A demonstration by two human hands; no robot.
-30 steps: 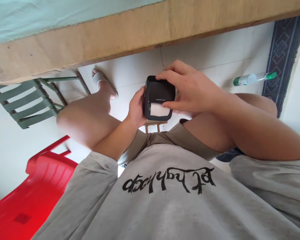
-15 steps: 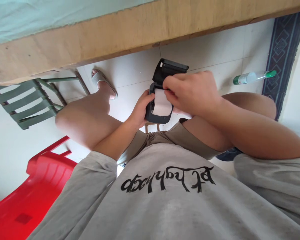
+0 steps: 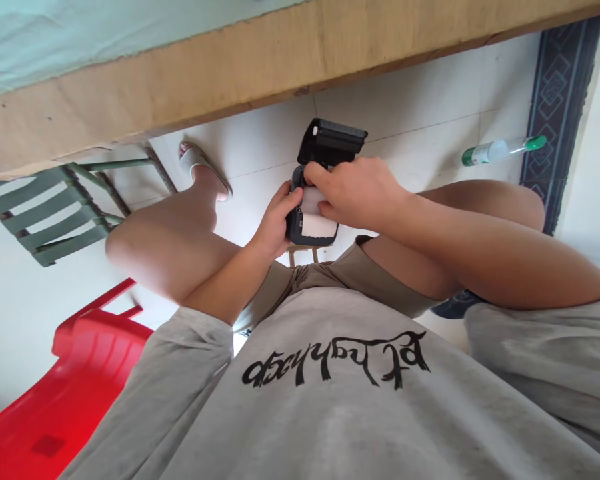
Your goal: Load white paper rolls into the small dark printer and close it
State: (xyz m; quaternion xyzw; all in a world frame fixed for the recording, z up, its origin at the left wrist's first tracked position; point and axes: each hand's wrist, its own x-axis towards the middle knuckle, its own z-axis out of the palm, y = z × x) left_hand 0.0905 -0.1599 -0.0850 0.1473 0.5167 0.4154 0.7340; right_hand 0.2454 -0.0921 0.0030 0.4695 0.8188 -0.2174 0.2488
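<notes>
A small black printer (image 3: 330, 141) is held above my lap with its lid swung open and pointing away from me. My left hand (image 3: 275, 223) wraps around the printer's left side. A white paper roll (image 3: 317, 225) sits in the open bay. My right hand (image 3: 357, 193) reaches in from the right, fingers curled over the top of the roll and pressing on it. Part of the roll and the bay is hidden under those fingers.
A wooden table edge (image 3: 280, 60) runs across the top. A green slatted chair (image 3: 45, 213) and a red plastic chair (image 3: 55, 407) stand at the left. A green-capped bottle (image 3: 503, 150) lies on the white tile floor by a dark patterned mat (image 3: 560, 113).
The printer's lid was shut a second ago and now stands open. My right hand went from the lid into the bay and now presses the paper roll down.
</notes>
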